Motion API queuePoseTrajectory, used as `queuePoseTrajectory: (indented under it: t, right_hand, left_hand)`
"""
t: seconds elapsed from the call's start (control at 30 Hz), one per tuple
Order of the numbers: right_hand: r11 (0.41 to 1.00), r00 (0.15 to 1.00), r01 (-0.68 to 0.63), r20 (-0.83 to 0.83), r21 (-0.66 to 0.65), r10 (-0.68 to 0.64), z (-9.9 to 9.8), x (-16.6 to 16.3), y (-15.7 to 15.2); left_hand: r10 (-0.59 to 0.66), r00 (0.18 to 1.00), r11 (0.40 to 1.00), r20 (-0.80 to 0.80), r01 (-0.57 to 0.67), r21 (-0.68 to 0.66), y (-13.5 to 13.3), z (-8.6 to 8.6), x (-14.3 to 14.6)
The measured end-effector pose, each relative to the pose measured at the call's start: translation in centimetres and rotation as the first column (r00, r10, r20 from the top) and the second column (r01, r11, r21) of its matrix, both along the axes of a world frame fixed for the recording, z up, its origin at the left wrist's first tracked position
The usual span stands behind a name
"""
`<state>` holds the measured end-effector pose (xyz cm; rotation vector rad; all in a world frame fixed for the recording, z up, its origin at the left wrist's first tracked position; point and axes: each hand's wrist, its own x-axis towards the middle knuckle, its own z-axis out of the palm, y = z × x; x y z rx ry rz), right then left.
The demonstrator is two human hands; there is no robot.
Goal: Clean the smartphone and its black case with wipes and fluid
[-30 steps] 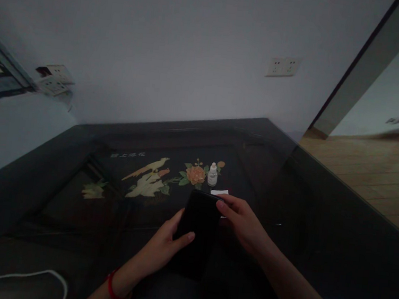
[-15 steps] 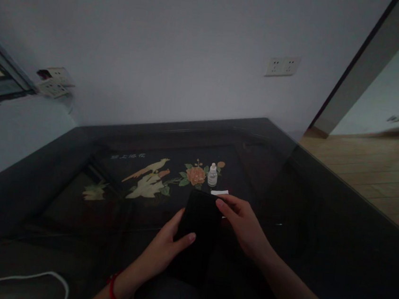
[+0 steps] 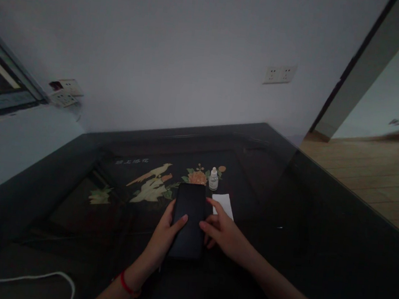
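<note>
A black phone [image 3: 187,236], a dark flat slab with rounded corners, is held over the table with its broad face turned up at me. My left hand [image 3: 167,229] grips its left edge, thumb lying on the face and the other fingers mostly hidden behind. At the right edge, my right hand [image 3: 221,230] has its thumb and forefinger against the side, the remaining fingers curled below. Just beyond the right fingers lies a folded white paper [image 3: 225,203] on the table. A small white-capped dropper bottle [image 3: 213,179] stands upright past the phone's top right corner.
The glossy black table [image 3: 268,175] bears a bird-and-flower picture [image 3: 150,189] and meets the wall at the back. A white cable [image 3: 40,276] curves across the lower left. Wall sockets [image 3: 279,74] are above the table's far right.
The phone has turned more upright and square to me. My right hand has slid from its top right corner down to the right edge, uncovering more of the white paper.
</note>
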<state>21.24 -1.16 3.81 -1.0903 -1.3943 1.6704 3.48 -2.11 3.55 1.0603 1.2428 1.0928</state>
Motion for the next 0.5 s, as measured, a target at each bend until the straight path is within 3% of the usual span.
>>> queuePoseTrajectory:
  t: [0.1,0.2,0.5]
  right_hand:
    - [1.0,0.999,-0.023,0.027,-0.006,0.024,-1.4,-0.9,-0.5]
    - [1.0,0.999,0.029,0.035,-0.009,-0.029,-2.1,-1.4,-0.7]
    - [0.997,0.99,0.049,0.126,0.059,-0.056,-2.2,-0.9,0.1]
  left_hand:
    - [0.057,0.996,0.997,-0.074,-0.053,0.056,0.7,-0.7,-0.3]
    - [0.024,0.976,0.991,-0.216,0.006,0.136,1.2,-1.4,-0.7]
    - [-0.026,0.868,0.972,-0.496,0.137,0.19,2.9,-1.5,-2.1]
